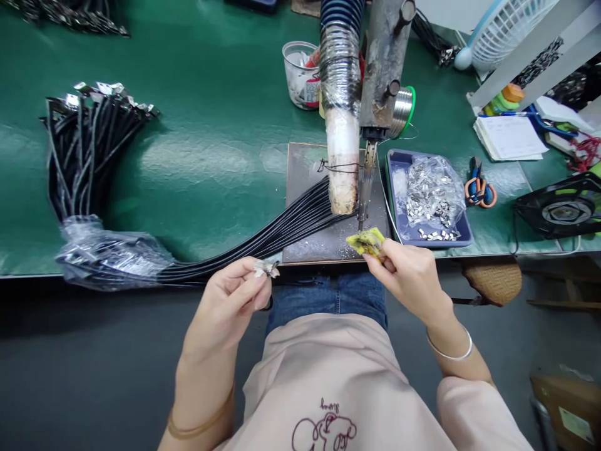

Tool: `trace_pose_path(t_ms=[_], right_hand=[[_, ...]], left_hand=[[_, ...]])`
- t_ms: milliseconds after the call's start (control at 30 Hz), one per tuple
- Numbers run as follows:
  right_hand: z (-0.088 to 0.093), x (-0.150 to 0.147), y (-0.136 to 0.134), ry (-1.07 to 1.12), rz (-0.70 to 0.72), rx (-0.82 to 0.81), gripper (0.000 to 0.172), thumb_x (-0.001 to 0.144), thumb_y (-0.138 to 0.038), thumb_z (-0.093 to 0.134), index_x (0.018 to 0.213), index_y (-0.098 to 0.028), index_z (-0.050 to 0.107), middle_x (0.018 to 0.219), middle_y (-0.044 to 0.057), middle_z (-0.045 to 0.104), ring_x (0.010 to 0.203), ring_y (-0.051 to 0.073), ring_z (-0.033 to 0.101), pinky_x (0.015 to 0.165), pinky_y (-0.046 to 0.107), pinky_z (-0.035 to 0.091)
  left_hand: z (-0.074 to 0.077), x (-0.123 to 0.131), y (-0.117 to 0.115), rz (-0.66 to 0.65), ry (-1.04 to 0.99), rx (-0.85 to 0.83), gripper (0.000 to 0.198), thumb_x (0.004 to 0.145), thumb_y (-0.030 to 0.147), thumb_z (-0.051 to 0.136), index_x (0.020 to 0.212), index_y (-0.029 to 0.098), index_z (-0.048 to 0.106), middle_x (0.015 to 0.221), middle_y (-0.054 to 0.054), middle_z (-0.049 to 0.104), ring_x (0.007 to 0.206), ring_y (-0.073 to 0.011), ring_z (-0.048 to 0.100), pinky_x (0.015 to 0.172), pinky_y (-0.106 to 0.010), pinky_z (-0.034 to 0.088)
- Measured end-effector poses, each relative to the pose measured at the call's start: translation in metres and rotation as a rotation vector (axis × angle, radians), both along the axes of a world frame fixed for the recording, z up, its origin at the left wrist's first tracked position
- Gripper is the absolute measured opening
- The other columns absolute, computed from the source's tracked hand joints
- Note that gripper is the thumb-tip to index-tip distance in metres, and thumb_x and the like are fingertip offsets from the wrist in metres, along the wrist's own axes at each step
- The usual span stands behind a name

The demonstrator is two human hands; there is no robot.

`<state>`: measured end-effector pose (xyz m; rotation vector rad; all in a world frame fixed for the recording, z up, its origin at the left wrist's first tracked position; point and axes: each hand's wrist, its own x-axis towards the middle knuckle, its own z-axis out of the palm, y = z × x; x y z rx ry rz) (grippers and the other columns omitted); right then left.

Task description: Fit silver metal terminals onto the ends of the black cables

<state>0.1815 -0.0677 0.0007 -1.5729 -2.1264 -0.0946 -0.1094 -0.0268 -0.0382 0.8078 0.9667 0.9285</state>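
Observation:
My left hand (237,297) is closed in a pinch on a small silver metal connector (265,269) at the end of a black cable, just in front of the table edge. My right hand (407,272) is closed on a stained yellow sponge (366,240), held right under the tip of a mounted soldering iron (365,181). A bundle of black cables (282,228) runs from a plastic wrap at the left across a grey work plate (305,172) toward the iron. A white-tipped fume hose (342,160) hangs beside the iron.
A blue tray (462,233) holding a bag of small metal shells stands right of the plate. Behind are a solder spool (404,109), a plastic cup (300,75), another cable bundle (87,141) at left, snips (477,185), papers, a black fan (563,210) and a white fan (507,28).

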Motion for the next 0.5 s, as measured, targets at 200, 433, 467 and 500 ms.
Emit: trace_pose_path(t_ms=[200, 433, 467, 500], right_hand=[[-0.008, 0.006, 0.000, -0.025, -0.090, -0.089, 0.029, 0.098, -0.029, 0.059, 0.072, -0.021, 0.049, 0.057, -0.007, 0.050, 0.047, 0.007, 0.044, 0.052, 0.025, 0.029], [-0.010, 0.001, 0.016, 0.154, -0.163, -0.146, 0.032, 0.096, -0.031, 0.060, 0.069, -0.021, 0.047, 0.055, -0.008, 0.043, 0.047, 0.007, 0.042, 0.053, 0.022, 0.030], [-0.011, 0.001, 0.017, 0.148, -0.175, -0.153, 0.032, 0.096, -0.032, 0.060, 0.068, -0.021, 0.047, 0.054, -0.008, 0.043, 0.046, 0.007, 0.042, 0.053, 0.023, 0.029], [-0.011, 0.001, 0.019, 0.127, -0.194, -0.157, 0.034, 0.097, -0.033, 0.059, 0.067, -0.021, 0.048, 0.053, -0.008, 0.043, 0.046, 0.007, 0.043, 0.052, 0.023, 0.028]], left_hand=[[0.012, 0.007, 0.004, 0.038, -0.052, 0.071, 0.014, 0.077, 0.032, 0.084, 0.078, 0.020, 0.076, 0.063, 0.000, 0.063, 0.043, -0.0041, 0.038, 0.044, -0.019, 0.032], [0.014, 0.033, 0.003, -0.146, 0.086, 0.162, 0.017, 0.080, 0.033, 0.082, 0.083, 0.016, 0.080, 0.059, -0.001, 0.059, 0.048, -0.0068, 0.036, 0.044, -0.020, 0.030], [0.014, 0.039, 0.003, -0.191, 0.126, 0.180, 0.018, 0.082, 0.033, 0.080, 0.083, 0.015, 0.080, 0.060, -0.001, 0.059, 0.050, -0.0079, 0.038, 0.046, -0.021, 0.033], [0.015, 0.045, 0.003, -0.230, 0.169, 0.197, 0.019, 0.084, 0.033, 0.078, 0.083, 0.014, 0.079, 0.061, -0.002, 0.059, 0.053, -0.0091, 0.040, 0.049, -0.022, 0.036]])
